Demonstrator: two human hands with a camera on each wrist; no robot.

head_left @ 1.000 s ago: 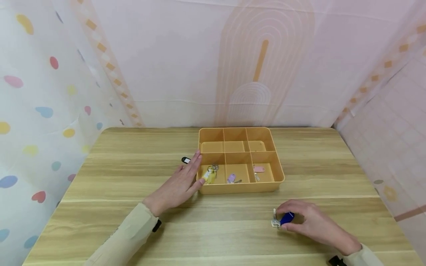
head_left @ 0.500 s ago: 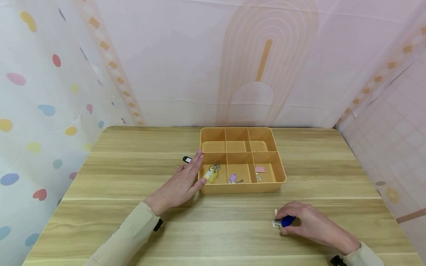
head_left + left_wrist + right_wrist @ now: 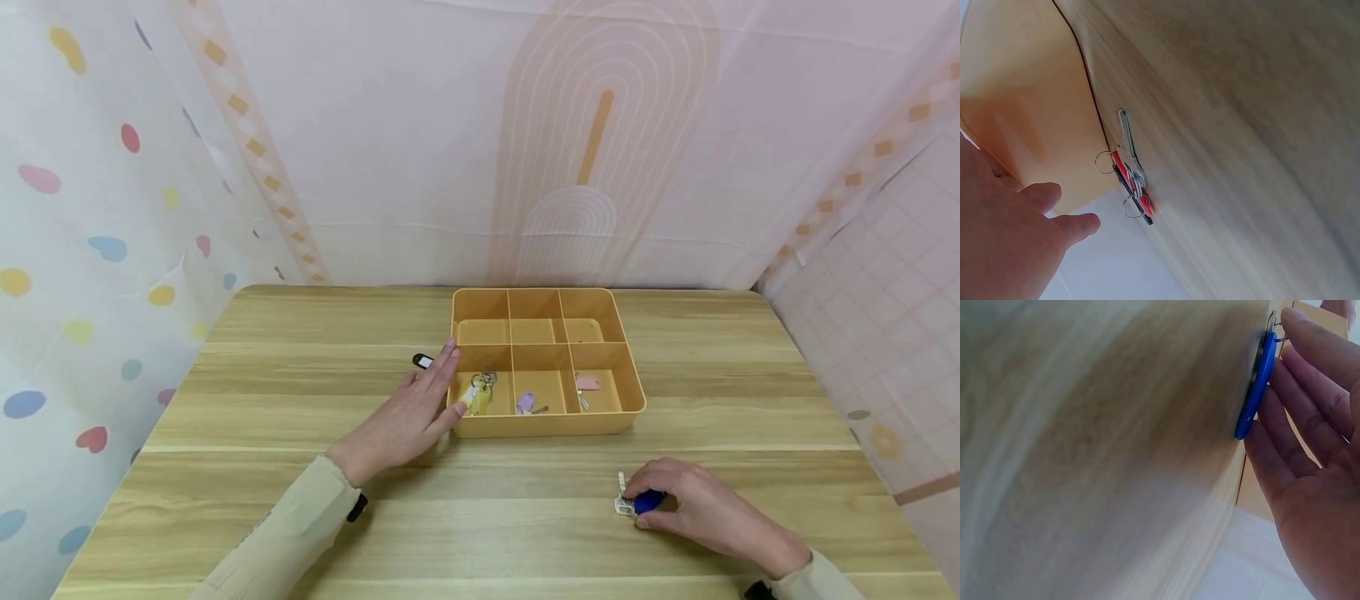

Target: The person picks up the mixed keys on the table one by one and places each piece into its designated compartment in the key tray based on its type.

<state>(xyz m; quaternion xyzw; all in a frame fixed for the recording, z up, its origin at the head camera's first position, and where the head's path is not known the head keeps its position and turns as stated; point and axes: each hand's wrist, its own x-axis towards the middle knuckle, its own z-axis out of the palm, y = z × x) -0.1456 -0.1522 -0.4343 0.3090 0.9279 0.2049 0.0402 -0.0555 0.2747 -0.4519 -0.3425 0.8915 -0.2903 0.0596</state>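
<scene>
My right hand (image 3: 693,504) pinches a blue key tag (image 3: 649,501) low over the table, in front of the box's right corner. From its ring hangs a silver key (image 3: 622,505). In the right wrist view, the blue key tag (image 3: 1256,387) stands on edge against the fingertips. My left hand (image 3: 397,417) rests at the left wall of an orange divided box (image 3: 540,426), fingers extended along the rim. Front compartments hold yellow key tags (image 3: 478,402) with keys at left, a purple key tag (image 3: 526,402) in the middle and a pink key tag (image 3: 588,382) at right.
Left of the box lies a black key tag (image 3: 422,361), partly behind the left hand. The left wrist view shows a red key tag (image 3: 1146,206) there too, with keys (image 3: 1125,131) and rings. The wooden table (image 3: 300,333) meets a patterned curtain (image 3: 405,150) behind.
My right hand has lowered slightly toward the table edge with the blue key tag still pinched. The left hand keeps its place at the box, and the head view has shifted a little.
</scene>
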